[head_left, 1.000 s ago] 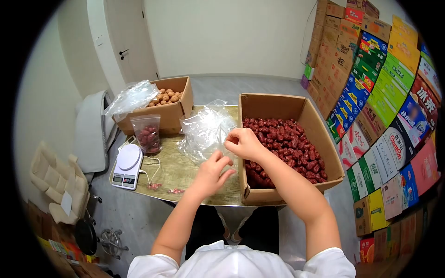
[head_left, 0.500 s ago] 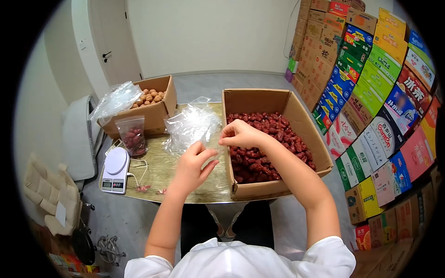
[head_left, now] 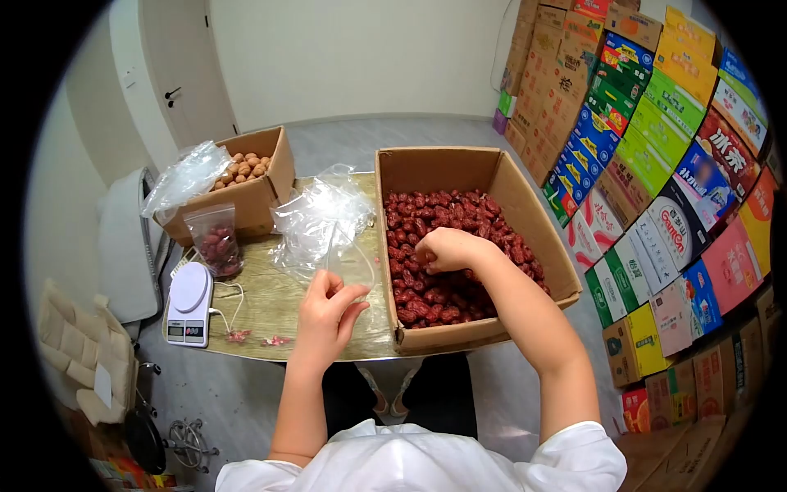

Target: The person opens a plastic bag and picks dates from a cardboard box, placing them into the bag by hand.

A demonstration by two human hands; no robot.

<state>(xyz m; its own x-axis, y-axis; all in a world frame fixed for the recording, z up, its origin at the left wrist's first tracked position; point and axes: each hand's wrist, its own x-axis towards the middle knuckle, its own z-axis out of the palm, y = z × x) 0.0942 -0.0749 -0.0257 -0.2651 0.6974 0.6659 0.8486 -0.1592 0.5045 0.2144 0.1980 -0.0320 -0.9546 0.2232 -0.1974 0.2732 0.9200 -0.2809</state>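
Observation:
My left hand (head_left: pixel 332 316) is closed on the rim of a clear plastic bag (head_left: pixel 354 261), which stands over the table left of the date box. Inside the large cardboard box, my right hand (head_left: pixel 452 249) curls its fingers down into the dried red dates (head_left: pixel 447 215); its fingertips are partly hidden among them. Beyond the left hand lies a heap of clear plastic bags (head_left: pixel 320 209). A filled zip bag of dates (head_left: pixel 218 246) stands upright further left, near a white kitchen scale (head_left: pixel 189 295).
The date box (head_left: pixel 566 261) takes up the table's right side. At the back left is a cardboard box of walnuts (head_left: pixel 242 170) with more plastic bags draped over it. A white cable (head_left: pixel 239 302) and red scraps (head_left: pixel 276 341) lie near the scale. Stacked cartons (head_left: pixel 648 176) line the right.
My right hand has left the bag's edge and moved right and down into the dates. My left hand still holds the bag, which now hangs more open. The view has shifted slightly.

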